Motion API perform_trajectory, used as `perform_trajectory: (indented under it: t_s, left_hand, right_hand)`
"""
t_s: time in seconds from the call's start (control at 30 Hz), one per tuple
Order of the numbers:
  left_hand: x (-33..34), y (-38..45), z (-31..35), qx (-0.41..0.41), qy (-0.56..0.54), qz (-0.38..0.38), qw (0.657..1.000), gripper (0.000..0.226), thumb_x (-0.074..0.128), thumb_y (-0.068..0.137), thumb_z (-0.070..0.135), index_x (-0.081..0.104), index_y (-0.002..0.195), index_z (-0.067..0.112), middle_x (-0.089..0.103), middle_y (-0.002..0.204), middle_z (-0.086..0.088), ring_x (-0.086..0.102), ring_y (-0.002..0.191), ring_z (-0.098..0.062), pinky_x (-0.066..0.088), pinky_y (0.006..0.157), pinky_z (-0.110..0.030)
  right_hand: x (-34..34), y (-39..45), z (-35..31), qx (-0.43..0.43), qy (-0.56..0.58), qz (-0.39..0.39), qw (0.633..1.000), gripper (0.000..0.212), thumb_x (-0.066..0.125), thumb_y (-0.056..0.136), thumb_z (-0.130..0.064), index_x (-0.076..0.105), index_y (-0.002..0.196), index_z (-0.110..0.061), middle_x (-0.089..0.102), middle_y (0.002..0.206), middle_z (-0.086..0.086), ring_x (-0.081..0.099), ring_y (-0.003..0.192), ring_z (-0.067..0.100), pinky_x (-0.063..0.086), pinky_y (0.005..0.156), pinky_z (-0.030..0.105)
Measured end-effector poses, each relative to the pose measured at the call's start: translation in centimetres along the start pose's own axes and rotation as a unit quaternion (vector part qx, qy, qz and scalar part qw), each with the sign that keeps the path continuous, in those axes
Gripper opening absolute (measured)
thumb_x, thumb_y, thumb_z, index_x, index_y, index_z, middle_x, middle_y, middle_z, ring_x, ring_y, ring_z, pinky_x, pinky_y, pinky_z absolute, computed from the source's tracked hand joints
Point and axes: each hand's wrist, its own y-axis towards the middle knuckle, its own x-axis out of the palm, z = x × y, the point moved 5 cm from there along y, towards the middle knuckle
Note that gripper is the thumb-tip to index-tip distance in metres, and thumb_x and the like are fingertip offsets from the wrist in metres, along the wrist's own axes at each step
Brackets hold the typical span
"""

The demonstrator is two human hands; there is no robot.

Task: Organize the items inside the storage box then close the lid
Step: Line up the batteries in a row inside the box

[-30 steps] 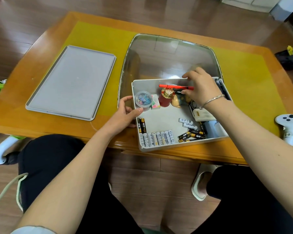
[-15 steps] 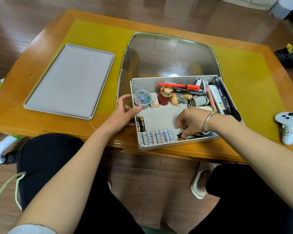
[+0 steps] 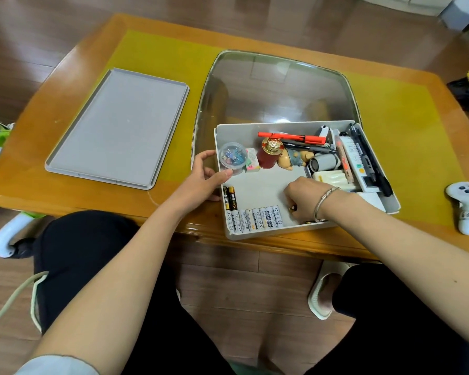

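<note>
The grey storage box (image 3: 279,126) sits open at the table's near edge. My left hand (image 3: 203,180) grips its left wall, thumb hooked over the rim. My right hand (image 3: 306,198) is inside the box near the front, fingers curled round dark loose batteries whose gold tip (image 3: 292,208) peeks out. A row of white batteries (image 3: 255,219) lies along the front wall, with two black-and-gold batteries (image 3: 230,197) beside it. The flat grey lid (image 3: 117,128) lies on the table to the left.
The box's back holds a clear pin jar (image 3: 232,158), a red bottle (image 3: 268,154), a small figurine (image 3: 293,158), pens (image 3: 293,137) and other stationery. A white controller (image 3: 466,207) lies to the right. The table's glass inset (image 3: 276,87) is behind the box.
My right hand left the pens at the box's back, came down to the loose batteries at the front right and closed over them. My left hand stayed on the left wall.
</note>
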Motion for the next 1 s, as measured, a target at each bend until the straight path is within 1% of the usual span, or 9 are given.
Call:
perform_trajectory:
  t_s: [0.17,0.3,0.37,0.47,0.57,0.7,0.8,0.9,1.0]
  left_hand:
    - [0.1,0.0,0.0,-0.001,0.008,-0.001,1.0,0.061,0.059,0.09,0.04,0.024,0.139,0.03,0.052,0.09,0.002,0.06,0.072,0.003,0.042,0.048,-0.003]
    - [0.1,0.1,-0.1,0.001,0.008,-0.005,1.0,0.062,0.059,0.09,0.038,0.023,0.14,0.028,0.051,0.091,0.001,0.059,0.068,0.013,0.042,0.047,-0.003]
    - [0.1,0.1,0.0,0.002,0.009,-0.007,1.0,0.062,0.059,0.091,0.038,0.023,0.14,0.028,0.051,0.092,0.0,0.059,0.068,0.014,0.042,0.047,-0.003]
    - [0.1,0.0,0.0,0.003,0.004,-0.007,1.0,0.062,0.059,0.091,0.038,0.023,0.141,0.028,0.053,0.094,-0.001,0.06,0.07,0.012,0.042,0.047,-0.002]
    - [0.1,0.0,0.0,0.002,-0.002,-0.007,1.0,0.063,0.06,0.09,0.038,0.023,0.141,0.029,0.053,0.095,-0.001,0.061,0.076,0.0,0.042,0.048,-0.003]
    - [0.1,0.1,0.0,0.0,-0.002,-0.006,1.0,0.063,0.06,0.09,0.039,0.023,0.141,0.029,0.052,0.094,0.0,0.059,0.079,-0.005,0.043,0.048,-0.003]
    - [0.1,0.0,0.0,0.004,-0.001,-0.003,1.0,0.063,0.059,0.09,0.038,0.023,0.141,0.028,0.05,0.092,0.0,0.058,0.08,-0.006,0.042,0.048,-0.003]
    - [0.1,-0.1,0.1,0.005,0.0,0.001,1.0,0.062,0.059,0.09,0.037,0.024,0.141,0.027,0.048,0.089,0.002,0.057,0.076,-0.003,0.042,0.048,-0.003]
    - [0.1,0.0,0.1,0.005,0.002,0.001,1.0,0.062,0.059,0.091,0.037,0.024,0.141,0.028,0.05,0.091,0.001,0.058,0.076,-0.002,0.042,0.048,-0.003]
  right_hand:
    - [-1.1,-0.1,0.4,0.029,0.082,0.084,0.993,0.014,0.068,0.072,-0.02,0.061,0.082,-0.014,0.063,0.085,0.008,0.06,0.082,0.027,0.047,0.066,0.028]
    - [-4.2,0.1,-0.1,0.022,0.211,0.208,0.955,0.01,0.069,0.075,-0.015,0.065,0.083,-0.012,0.067,0.077,0.004,0.056,0.062,0.019,0.046,0.065,0.022]
    - [-5.0,0.4,-0.5,0.026,0.272,0.208,0.939,0.007,0.065,0.079,-0.013,0.066,0.085,-0.014,0.065,0.071,-0.002,0.054,0.048,0.011,0.04,0.044,0.01]
    - [-5.1,0.5,-0.8,0.018,0.31,0.142,0.94,0.009,0.064,0.083,-0.011,0.069,0.09,-0.014,0.063,0.067,-0.003,0.065,0.049,0.018,0.05,0.039,0.023]
    - [-4.5,-0.2,0.1,0.006,0.298,0.062,0.953,0.011,0.067,0.083,-0.009,0.071,0.093,-0.012,0.064,0.06,-0.008,0.063,0.045,0.013,0.056,0.049,0.029]
    - [-3.8,-0.9,0.7,0.007,0.249,0.041,0.968,0.014,0.068,0.083,-0.011,0.071,0.096,-0.011,0.067,0.068,-0.005,0.057,0.045,0.004,0.047,0.049,0.01]
    - [-3.9,-1.0,1.1,0.03,0.215,0.084,0.972,0.019,0.069,0.082,-0.014,0.068,0.101,-0.01,0.071,0.088,0.005,0.058,0.063,0.011,0.046,0.066,0.017]
    - [-4.2,-1.4,2.2,0.073,0.145,0.104,0.981,0.009,0.067,0.081,-0.014,0.071,0.088,-0.009,0.067,0.081,0.008,0.063,0.074,0.023,0.052,0.073,0.028]
    - [-3.0,-1.9,2.4,0.108,0.026,0.038,0.993,0.008,0.062,0.081,-0.011,0.068,0.084,-0.007,0.062,0.075,0.008,0.059,0.074,0.027,0.052,0.069,0.031]
